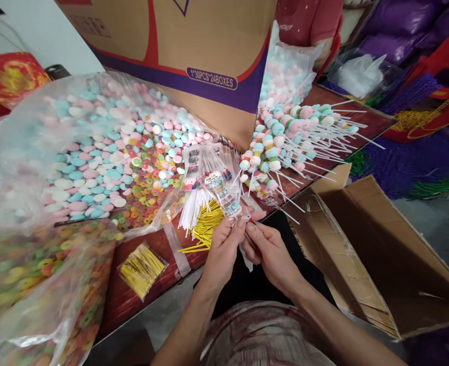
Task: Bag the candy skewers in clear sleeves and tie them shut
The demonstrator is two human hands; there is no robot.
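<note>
My left hand [224,244] and my right hand [264,246] meet at the table's near edge, fingers pinched on a clear wrapper holding a candy skewer [224,195] that points away from me. Under it lie clear printed bags [205,165], white sticks and loose gold twist ties [205,226]. A pile of finished pastel candy skewers [285,140] lies to the right, sticks pointing right.
A large plastic bag of pastel discs and coloured rings [106,152] covers the left. A packet of gold ties [141,268] lies near the edge. A printed carton [194,46] stands behind; an open cardboard box [380,254] sits low right. A person in red [308,20] is beyond.
</note>
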